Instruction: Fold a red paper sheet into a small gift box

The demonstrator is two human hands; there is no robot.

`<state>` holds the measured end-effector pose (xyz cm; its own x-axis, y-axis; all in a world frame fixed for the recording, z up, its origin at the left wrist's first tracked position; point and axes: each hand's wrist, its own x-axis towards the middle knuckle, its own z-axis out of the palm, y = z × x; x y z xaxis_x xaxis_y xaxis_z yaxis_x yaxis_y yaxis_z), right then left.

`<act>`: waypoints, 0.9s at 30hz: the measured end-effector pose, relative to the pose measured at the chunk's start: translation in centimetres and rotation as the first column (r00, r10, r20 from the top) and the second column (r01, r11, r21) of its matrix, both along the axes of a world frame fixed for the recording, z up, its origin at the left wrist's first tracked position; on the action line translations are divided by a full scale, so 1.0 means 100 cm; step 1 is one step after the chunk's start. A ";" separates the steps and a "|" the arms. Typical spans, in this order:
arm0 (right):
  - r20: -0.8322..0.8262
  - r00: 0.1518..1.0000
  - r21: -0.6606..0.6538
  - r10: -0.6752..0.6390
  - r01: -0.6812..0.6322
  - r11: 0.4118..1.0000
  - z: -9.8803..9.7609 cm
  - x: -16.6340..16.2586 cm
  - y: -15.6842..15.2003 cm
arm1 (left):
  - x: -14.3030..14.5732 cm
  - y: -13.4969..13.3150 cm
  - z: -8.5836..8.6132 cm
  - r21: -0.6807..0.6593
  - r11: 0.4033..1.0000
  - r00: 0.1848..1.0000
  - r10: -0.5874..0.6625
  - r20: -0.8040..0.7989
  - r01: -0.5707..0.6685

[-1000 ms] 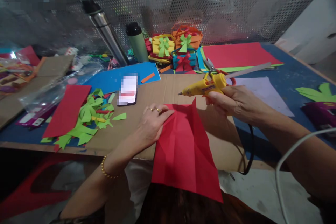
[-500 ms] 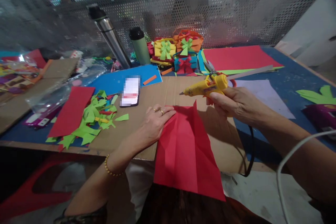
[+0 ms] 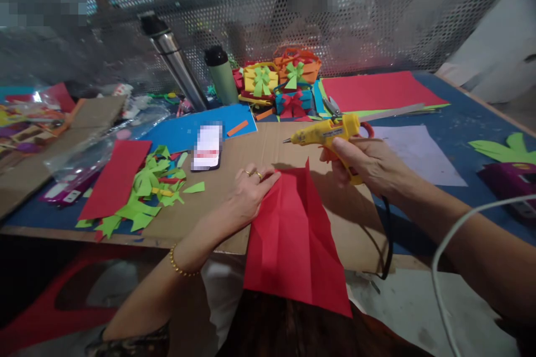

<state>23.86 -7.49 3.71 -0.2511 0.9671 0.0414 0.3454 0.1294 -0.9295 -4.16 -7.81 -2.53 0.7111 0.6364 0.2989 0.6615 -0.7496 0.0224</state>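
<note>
My right hand (image 3: pixel 355 159) is closed round the handle of a yellow glue gun (image 3: pixel 324 131), its metal nozzle pointing left above the cardboard. A creased sheet of red paper (image 3: pixel 288 240) lies partly on the cardboard (image 3: pixel 230 150) and hangs over the table's front edge towards me. At its upper left edge, my left hand (image 3: pixel 253 192) grips the paper, fingers pressed together. One fold of the sheet stands up near its far right corner. The nozzle is apart from the paper.
Green paper scraps (image 3: pixel 154 184) and a red strip (image 3: pixel 117 178) lie at left, near a phone (image 3: pixel 208 145). Behind stand a steel flask (image 3: pixel 178 64), a green bottle (image 3: pixel 221 75) and small paper baskets (image 3: pixel 262 81). A white cable (image 3: pixel 438 268) crosses at right, near scissors (image 3: pixel 331 107).
My right hand has shifted slightly left with the glue gun, its handle tilting more downward. My left hand keeps its hold on the red paper.
</note>
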 end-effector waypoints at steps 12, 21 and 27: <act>0.158 0.987 0.136 -0.018 -0.004 0.991 0.013 0.001 -0.004 | 0.005 -0.006 0.000 0.023 0.998 0.989 0.051 0.135 -0.054; 0.470 0.865 0.124 0.177 -0.263 0.957 0.013 -0.003 -0.005 | 0.007 -0.011 0.005 -0.025 0.994 0.987 0.110 0.115 -0.108; 0.532 0.832 0.099 0.155 -0.242 0.965 0.009 0.005 -0.003 | 0.007 -0.010 0.002 -0.024 0.993 0.987 0.116 0.111 -0.114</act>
